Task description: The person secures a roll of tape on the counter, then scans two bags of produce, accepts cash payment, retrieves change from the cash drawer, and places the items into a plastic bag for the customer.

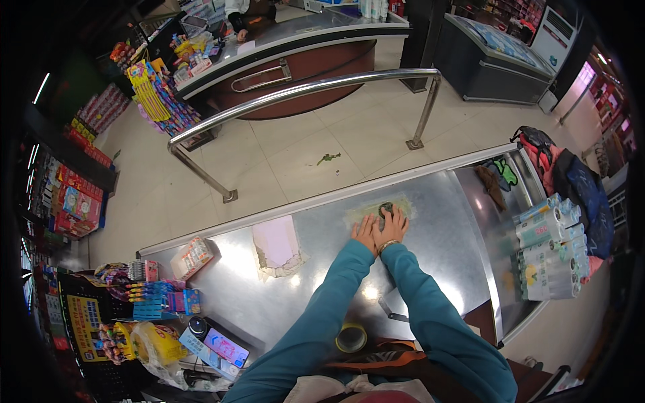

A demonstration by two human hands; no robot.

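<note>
Both my arms, in teal sleeves, reach over the metal counter (322, 235). My right hand (393, 226) is curved over a dark, greenish round wad (385, 208), which its fingers partly hide; it looks like a scouring pad. The wad sits on a yellowish, smeared patch (356, 213) of the counter. Close against the right hand lies my left hand (364, 233), its fingers stretched forward over the patch. Below the right forearm rests a flat blade with a black handle (398, 316), partly covered by the sleeve. A roll of tape (351, 338) stands near my body.
A torn pale sheet (275, 242) is stuck on the counter to the left, near a small carton (193, 258). A phone (226, 346) and candy displays (158, 300) crowd the near left. Wrapped paper rolls (551, 252) stand at right. A metal rail (302, 92) runs beyond the counter.
</note>
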